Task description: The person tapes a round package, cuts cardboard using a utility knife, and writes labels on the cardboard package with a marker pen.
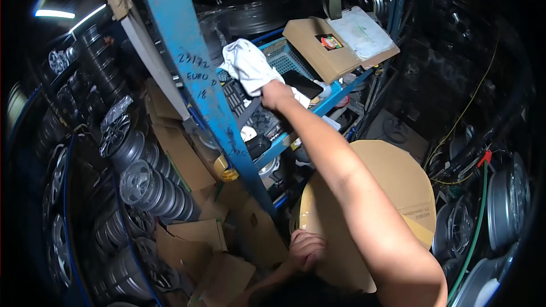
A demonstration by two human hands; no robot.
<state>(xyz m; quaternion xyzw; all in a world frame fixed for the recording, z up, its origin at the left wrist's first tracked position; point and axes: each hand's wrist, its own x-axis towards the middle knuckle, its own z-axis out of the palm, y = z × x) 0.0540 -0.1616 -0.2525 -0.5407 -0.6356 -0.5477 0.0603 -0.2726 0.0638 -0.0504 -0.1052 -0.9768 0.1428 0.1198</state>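
My right hand [276,95] is stretched out over a blue shelf [278,145], its fingers closed around a bunched white cloth [245,65]. Under and beside the cloth are a teal plastic basket [289,57], a dark flat object [303,83] and some small items. Low in the view, my left hand [307,248] is curled closed at the left edge of a round cardboard-topped piece [392,176] with tape on its rim. Whatever its fingers may hold is hidden.
A blue upright post [196,68] with handwriting stands left of my right arm. An open cardboard box [324,48] lies on the shelf. Stacked wheel rims [153,187] fill the left, with more rims [506,204] at right. Cardboard pieces [193,239] lie below; a green hose [480,222] hangs right.
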